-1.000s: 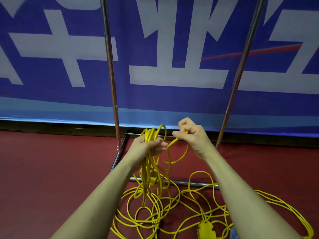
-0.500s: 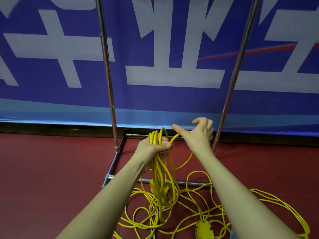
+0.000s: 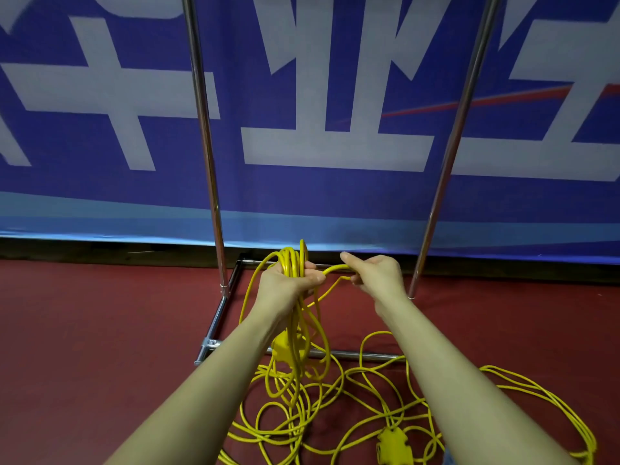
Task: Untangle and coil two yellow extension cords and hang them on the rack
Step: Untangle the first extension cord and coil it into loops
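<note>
While the left hand (image 3: 288, 290) grips a bundle of cord loops (image 3: 294, 260) at frame centre, fingers curled round them, the right hand (image 3: 375, 276) pinches a single strand (image 3: 335, 269) just beside it, between thumb and curled fingers. The loops hang from the left hand, and a yellow socket block (image 3: 285, 347) hangs among them. The remaining cord (image 3: 369, 391) lies tangled on the red floor (image 3: 84, 330) across the lower centre and lower right, with a second socket block (image 3: 394, 444) near the bottom edge. The rack (image 3: 208, 162) stands behind the hands: two chrome uprights and a base frame. A blue banner (image 3: 100, 182) behind carries large white characters, cropped; "业" reads at upper centre.
</note>
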Motion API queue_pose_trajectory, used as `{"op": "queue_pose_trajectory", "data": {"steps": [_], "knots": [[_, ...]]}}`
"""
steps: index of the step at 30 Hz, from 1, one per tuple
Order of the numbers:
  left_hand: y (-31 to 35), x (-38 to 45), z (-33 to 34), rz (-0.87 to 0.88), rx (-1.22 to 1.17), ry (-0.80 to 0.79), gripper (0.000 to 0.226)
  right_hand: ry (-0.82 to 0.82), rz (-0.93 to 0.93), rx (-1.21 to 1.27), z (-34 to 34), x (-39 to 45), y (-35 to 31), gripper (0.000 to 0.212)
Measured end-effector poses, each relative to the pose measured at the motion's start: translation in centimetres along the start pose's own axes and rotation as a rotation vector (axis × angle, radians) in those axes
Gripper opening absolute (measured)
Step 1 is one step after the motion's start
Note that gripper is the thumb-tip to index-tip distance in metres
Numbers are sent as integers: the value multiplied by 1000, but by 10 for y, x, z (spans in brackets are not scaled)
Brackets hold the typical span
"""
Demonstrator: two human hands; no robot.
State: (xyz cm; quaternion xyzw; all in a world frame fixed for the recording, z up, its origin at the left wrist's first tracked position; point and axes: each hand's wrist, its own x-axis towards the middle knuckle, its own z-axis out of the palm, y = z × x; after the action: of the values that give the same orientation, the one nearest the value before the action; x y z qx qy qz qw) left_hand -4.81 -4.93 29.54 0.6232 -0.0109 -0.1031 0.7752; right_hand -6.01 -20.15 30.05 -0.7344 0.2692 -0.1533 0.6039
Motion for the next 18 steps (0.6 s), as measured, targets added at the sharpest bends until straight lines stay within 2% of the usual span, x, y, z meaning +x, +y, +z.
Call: {"op": "queue_pose_trajectory", "data": {"steps": [3,8,10,13,14,15,18], "knots": [[1,1,1,14,-21,3,20,-35,44,-43,-3,-7,-6,46],[0,-3,6,7,-17,-42,21,-239,257,328,-6,-10,-10,27],[-1,-2,6,3,-8,-46,21,-297,272,430,-7,-9,-13,19],[-3,0,4,-1,-18,-66,16,-295,225,572,-6,-7,-19,17],[-2,1,2,-6,-55,-74,14,-273,172,556,-6,-7,-21,19],[-1,2,0,-14,-93,-76,11,-226,77,433,-7,-6,-20,21],[1,8,-12,-8,-72,-31,4,-53,-275,-275,-16,2,-13,18]]}}
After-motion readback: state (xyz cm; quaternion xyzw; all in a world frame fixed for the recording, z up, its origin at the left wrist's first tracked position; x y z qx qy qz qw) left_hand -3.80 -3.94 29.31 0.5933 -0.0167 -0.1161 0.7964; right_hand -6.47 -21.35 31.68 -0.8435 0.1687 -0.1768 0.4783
